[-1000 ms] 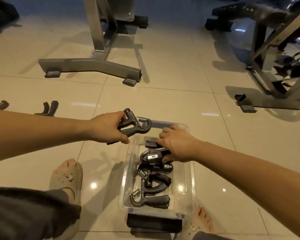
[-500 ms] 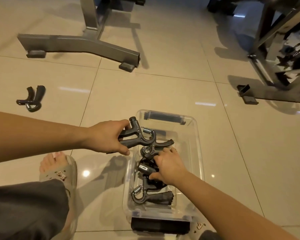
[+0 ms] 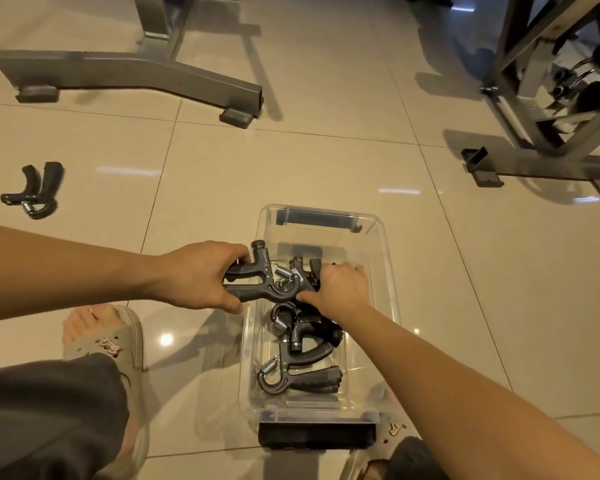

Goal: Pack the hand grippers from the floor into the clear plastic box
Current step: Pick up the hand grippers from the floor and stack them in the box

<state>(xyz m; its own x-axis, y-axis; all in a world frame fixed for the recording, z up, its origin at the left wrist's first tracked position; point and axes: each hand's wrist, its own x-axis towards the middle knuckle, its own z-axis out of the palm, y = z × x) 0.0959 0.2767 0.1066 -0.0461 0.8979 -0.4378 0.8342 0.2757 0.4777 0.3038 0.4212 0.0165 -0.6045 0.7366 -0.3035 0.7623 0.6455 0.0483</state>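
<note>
A clear plastic box (image 3: 385, 258) with black end clips stands on the tiled floor in front of me. My left hand (image 3: 201, 275) grips a black hand gripper (image 3: 257, 285) by its handles, its spring end over the box's left wall. Inside the box my right hand (image 3: 340, 287) holds another black gripper (image 3: 307, 271), mostly hidden by my fingers. Several more grippers (image 3: 298, 368) lie piled in the near half of the box. One gripper (image 3: 35, 194) lies alone on the floor at far left.
A grey metal machine foot (image 3: 129, 76) crosses the floor at the back left. Another steel frame (image 3: 548, 112) with a low base bar stands at the back right. My sandalled feet (image 3: 108, 341) flank the box's near end.
My left hand has brought its gripper closer to the box's left wall. My right hand has moved toward the far half of the box with a gripper. The view has tilted down.
</note>
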